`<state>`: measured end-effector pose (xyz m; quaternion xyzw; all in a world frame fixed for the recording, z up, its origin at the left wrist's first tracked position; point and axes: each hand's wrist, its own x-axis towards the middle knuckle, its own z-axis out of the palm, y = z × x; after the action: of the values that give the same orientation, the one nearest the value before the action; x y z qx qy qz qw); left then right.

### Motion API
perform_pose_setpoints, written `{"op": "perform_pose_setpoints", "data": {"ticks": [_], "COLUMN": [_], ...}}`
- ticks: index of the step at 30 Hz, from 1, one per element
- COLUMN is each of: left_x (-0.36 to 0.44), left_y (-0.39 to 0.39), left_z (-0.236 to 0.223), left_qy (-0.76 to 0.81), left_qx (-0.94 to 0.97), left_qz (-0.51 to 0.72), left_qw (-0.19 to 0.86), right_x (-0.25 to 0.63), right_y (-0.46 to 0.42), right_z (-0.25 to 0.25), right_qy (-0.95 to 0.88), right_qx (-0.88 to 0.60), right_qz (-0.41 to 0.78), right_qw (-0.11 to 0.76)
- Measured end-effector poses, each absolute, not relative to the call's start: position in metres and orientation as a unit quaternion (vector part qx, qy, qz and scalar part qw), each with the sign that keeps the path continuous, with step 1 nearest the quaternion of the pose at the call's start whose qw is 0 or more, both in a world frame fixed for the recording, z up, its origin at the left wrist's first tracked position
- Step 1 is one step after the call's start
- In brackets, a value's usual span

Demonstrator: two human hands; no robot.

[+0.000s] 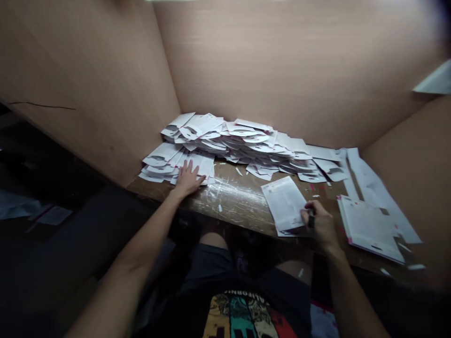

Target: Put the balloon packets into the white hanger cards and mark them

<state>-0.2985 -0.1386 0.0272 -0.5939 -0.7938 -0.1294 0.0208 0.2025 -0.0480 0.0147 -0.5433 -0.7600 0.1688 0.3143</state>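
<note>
My left hand [187, 179] lies flat with its fingers spread on the front end of a large heap of white die-cut paper cards [218, 141]. Each card has a hanger-shaped slot. My right hand [320, 225] grips a small black tool [311, 218], perhaps a marker or a cutter. That hand rests at the lower right corner of a printed white sheet [283, 203], which lies on the table. To its right is a neat stack of die-cut white cards [368, 230] with pink marks at the edges.
The scarred wooden table [236, 202] is littered with small paper scraps. Long white offcut strips [375, 192] lie at the right. Tan panel walls [282, 61] enclose the back and sides. My dark shorts and printed T-shirt show below, and the floor at the left is dark.
</note>
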Motion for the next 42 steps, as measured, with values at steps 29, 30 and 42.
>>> {"op": "perform_pose_setpoints", "data": {"ticks": [29,30,42], "left_x": [-0.180,-0.180,-0.177], "left_y": [-0.220,-0.220,-0.223], "left_z": [-0.025,-0.024,-0.023], "left_qy": [-0.618,-0.620,-0.631], "left_qx": [-0.763,-0.761,-0.755], "left_qz": [-0.186,-0.185,-0.178], "left_qw": [-0.031,-0.033,-0.030], "right_x": [0.057,0.058,0.050], "right_y": [-0.108,-0.107,-0.100], "right_z": [-0.008,-0.009,-0.011], "right_qy": [-0.803,-0.790,-0.799], "right_qx": [-0.267,-0.278,-0.293], "right_qz": [0.491,0.504,0.481], "right_qw": [0.205,0.209,0.212]}}
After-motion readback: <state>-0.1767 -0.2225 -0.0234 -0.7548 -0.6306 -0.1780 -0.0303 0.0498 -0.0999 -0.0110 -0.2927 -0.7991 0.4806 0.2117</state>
